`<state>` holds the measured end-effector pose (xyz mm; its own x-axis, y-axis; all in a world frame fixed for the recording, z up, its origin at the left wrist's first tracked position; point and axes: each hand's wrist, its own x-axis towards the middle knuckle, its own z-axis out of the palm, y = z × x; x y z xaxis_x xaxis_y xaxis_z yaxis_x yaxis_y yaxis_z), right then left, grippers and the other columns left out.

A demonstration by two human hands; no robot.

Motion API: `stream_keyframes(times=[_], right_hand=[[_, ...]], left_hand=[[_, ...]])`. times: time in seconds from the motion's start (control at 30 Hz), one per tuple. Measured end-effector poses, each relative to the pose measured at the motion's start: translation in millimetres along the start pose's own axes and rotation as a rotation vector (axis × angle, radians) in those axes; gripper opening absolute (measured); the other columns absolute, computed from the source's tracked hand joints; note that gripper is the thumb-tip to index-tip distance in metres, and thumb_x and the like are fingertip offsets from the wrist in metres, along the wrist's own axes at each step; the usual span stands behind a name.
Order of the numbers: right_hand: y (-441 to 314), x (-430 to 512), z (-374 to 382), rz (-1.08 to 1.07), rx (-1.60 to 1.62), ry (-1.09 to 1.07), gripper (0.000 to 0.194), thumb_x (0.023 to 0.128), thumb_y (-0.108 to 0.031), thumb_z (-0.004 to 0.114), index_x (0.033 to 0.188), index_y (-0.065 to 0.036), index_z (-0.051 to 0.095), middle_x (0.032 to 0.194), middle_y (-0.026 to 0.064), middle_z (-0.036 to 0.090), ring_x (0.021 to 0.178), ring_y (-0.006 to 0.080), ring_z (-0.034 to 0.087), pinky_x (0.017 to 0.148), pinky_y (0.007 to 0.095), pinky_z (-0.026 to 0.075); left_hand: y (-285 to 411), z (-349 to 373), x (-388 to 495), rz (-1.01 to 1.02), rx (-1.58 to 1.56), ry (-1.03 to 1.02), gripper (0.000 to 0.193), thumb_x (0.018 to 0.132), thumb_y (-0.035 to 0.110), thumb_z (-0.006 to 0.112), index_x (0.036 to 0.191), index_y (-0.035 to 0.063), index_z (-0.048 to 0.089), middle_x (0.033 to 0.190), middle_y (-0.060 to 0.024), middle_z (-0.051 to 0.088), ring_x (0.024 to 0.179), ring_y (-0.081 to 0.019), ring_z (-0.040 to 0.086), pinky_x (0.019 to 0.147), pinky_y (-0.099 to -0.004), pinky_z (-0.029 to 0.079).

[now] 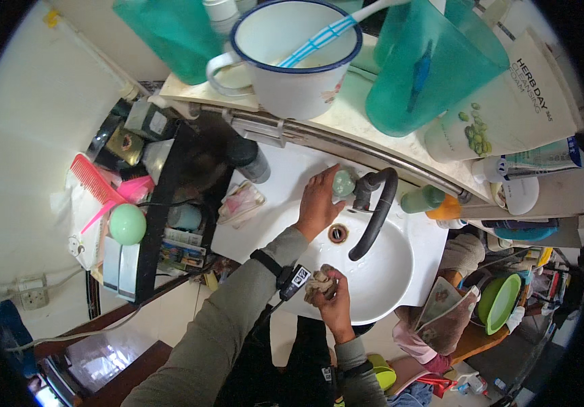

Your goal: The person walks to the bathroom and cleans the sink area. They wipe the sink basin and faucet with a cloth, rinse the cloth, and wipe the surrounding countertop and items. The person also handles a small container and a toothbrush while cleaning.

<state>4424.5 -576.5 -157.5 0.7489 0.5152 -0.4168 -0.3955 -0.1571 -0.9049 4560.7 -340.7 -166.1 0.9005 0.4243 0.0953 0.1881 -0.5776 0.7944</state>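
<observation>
My left hand (320,203) is over the back of the white washbasin (383,290), its fingers and thumb at the near side of a small pale green rounded container (343,183). Whether it grips this is unclear. The container stands just left of the tap (368,191), from which a dark curved spout reaches over the bowl. My right hand (336,302) holds a crumpled beige cloth (321,285) above the front rim of the basin. A drain hole (338,233) shows in the bowl, with water drops around it.
A shelf (350,117) above the basin bears an enamel mug (297,61) with a toothbrush, green plastic cups (424,76) and a cleansing foam tube (510,107). Left on the counter are a soap dish (241,203) and a dark-capped bottle (255,163), beside a black rack (157,229).
</observation>
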Motion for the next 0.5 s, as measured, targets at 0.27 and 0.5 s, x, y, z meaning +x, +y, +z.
stream_keyframes(times=[0.27,0.5], right_hand=[[7.9,-20.4,-21.8,0.057,-0.041,0.158,0.061,0.093,0.013,0.066,0.148,-0.004,0.045,0.149,0.0144,0.057,0.135,0.0248,0.06,0.115,0.0417,0.053],[-26.5,-18.4,-16.5,0.002,0.109,0.282,0.06,0.095,0.013,0.065,0.15,-0.003,0.046,0.146,0.0149,0.059,0.133,0.0247,0.063,0.116,0.0413,0.052]], left_hand=[[-28.3,19.6,7.4,0.058,0.064,0.022,0.075,0.078,0.017,0.091,0.145,0.0081,0.058,0.138,-0.0178,0.066,0.13,-0.043,0.061,0.11,-0.0523,0.048],[-4.3,-34.6,-83.2,-0.1,-0.096,-0.095,0.072,0.078,0.015,0.092,0.14,0.0056,0.056,0.137,-0.0179,0.058,0.129,-0.0407,0.06,0.108,-0.0471,0.054]])
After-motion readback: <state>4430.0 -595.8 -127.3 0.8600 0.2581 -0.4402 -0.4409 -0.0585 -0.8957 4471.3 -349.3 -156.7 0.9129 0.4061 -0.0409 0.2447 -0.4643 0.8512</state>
